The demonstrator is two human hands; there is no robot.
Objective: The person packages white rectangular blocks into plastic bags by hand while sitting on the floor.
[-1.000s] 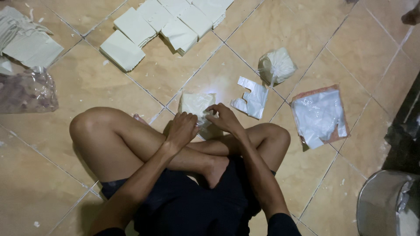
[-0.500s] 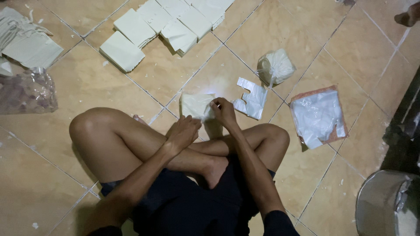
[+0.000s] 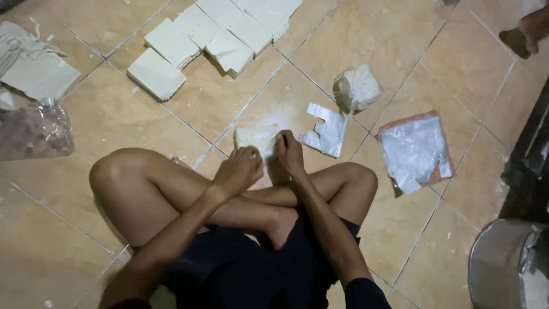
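My fingers [image 3: 273, 144] are pinched on the small pale packet [image 3: 255, 137] that lies on the tiled floor [image 3: 86, 240] just ahead of my crossed legs. The right hand [image 3: 290, 153] grips its right edge; the left hand [image 3: 239, 170] is curled at its near edge, fingers closed on the packet as far as I can tell. A second ago the left hand sat lower, resting by my knee, and only the right touched the packet; now both have closed in on it, so I judge the wrapping or folding of this one is properly under way.

Just right of the right hand lies a flattened white plastic bag [image 3: 326, 130], close but not touching. Beyond it sits a knotted bag of white stuff [image 3: 357, 88], and further right a stack of clear bags on a reddish sheet [image 3: 416, 150]. Ahead, well apart, is the row of finished pale packets [image 3: 211, 34]. Far left lie a clear bag with dark contents [image 3: 34, 131] and another pale stack [image 3: 34, 66]. A metal pot [image 3: 506, 266] stands at the lower right.

The open floor lies ahead-left, between the packet and the row; my knees hem in both sides.
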